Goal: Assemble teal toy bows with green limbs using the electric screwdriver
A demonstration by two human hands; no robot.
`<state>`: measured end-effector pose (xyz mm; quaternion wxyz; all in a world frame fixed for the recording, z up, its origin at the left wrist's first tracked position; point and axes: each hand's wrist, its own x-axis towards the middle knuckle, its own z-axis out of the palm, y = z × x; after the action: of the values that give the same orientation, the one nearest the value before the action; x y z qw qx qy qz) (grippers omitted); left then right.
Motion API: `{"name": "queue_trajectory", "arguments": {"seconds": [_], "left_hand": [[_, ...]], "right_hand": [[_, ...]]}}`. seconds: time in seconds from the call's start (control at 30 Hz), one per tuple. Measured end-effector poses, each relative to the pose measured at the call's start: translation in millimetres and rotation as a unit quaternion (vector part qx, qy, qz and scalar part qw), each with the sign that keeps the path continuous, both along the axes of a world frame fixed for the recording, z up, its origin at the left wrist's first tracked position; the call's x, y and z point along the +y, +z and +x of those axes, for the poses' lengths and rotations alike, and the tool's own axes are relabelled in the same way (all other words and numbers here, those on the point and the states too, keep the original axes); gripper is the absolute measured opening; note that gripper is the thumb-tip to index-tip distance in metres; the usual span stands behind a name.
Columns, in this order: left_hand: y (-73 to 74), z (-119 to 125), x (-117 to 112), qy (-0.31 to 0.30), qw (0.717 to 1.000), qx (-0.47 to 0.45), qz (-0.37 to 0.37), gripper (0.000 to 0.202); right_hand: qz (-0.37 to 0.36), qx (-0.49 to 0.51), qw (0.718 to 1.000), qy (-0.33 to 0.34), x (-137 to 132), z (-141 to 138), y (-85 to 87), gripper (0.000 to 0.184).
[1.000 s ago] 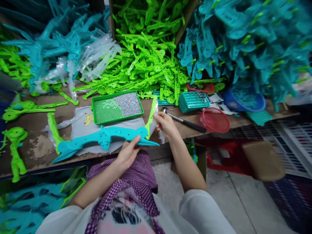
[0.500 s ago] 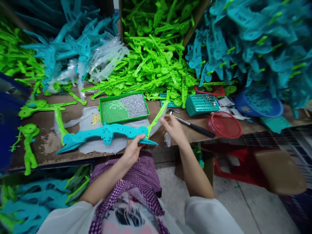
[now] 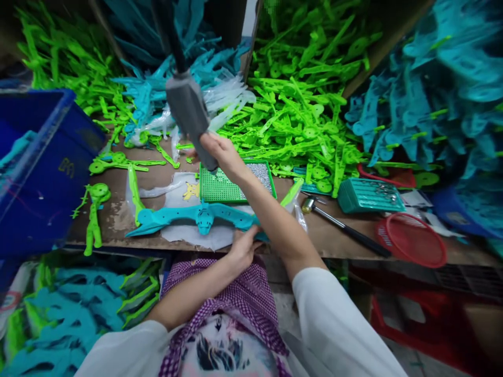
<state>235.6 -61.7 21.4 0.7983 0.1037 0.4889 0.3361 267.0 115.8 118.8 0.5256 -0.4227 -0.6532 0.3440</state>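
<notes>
My left hand (image 3: 242, 246) grips the right end of a long turquoise plastic part (image 3: 173, 215) lying along the table's front edge. A bright green plastic arm (image 3: 134, 193) stands up from its left end, and another green arm (image 3: 292, 192) from its right, with clear film around them. My right hand (image 3: 222, 152) has its fingers around a grey electric screwdriver (image 3: 187, 107) that hangs from above. The screwdriver's lower end is over a green tray (image 3: 223, 188) of small metal screws. My right forearm hides part of the tray and of the turquoise part.
Heaps of green parts (image 3: 291, 131) and turquoise parts (image 3: 393, 99) cover the back. A hammer (image 3: 346, 228), a red basket (image 3: 412, 241) and a teal box (image 3: 369, 196) lie to the right. A blue crate (image 3: 43, 173) borders the left side.
My right hand has left the right green arm, moved up and left across the tray, and taken hold of the electric screwdriver. My left hand keeps the turquoise part. The view has shifted left.
</notes>
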Motion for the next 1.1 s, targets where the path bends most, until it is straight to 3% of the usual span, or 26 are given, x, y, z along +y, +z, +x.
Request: {"name": "queue_trajectory", "arguments": {"seconds": [0.1,0.2,0.3,0.4,0.53,0.67,0.77,1.1], "left_hand": [[-0.4,-1,0,-0.005,1.0,-0.007,-0.008,0.028],[-2.1,-2,-1,-0.004,1.0,-0.007,-0.011,0.027],[-3.3,-4,-2,0.0,1.0,-0.011,-0.009,0.028],[-1.8,-6,-1,-0.002,1.0,-0.028,-0.013,0.029],[2.3,-8,0,0.006,0.999,-0.035,-0.011,0.032],[4.1,-7,-1,0.012,1.0,-0.029,0.002,0.031],[4.8,-5,-1,0.02,0.999,-0.035,0.003,0.03],[3.1,-4,0,0.013,1.0,-0.017,-0.012,0.026]], "right_hand": [[-0.003,0.003,0.999,-0.037,-20,17,-0.7,0.048],[-0.009,-0.055,0.995,-0.082,-35,40,6.8,0.042],[-0.009,-0.076,0.993,-0.089,-33,50,19.0,0.039],[0.011,-0.02,0.995,-0.094,-19,46,22.4,0.036],[-0.023,0.057,0.991,-0.123,-10,41,0.4,0.038],[-0.039,0.069,0.978,-0.192,-16,42,-33.0,0.04],[-0.028,0.081,0.974,-0.208,-17,41,-50.4,0.042],[-0.02,0.103,0.966,-0.238,-5,38,-73.5,0.042]]}}
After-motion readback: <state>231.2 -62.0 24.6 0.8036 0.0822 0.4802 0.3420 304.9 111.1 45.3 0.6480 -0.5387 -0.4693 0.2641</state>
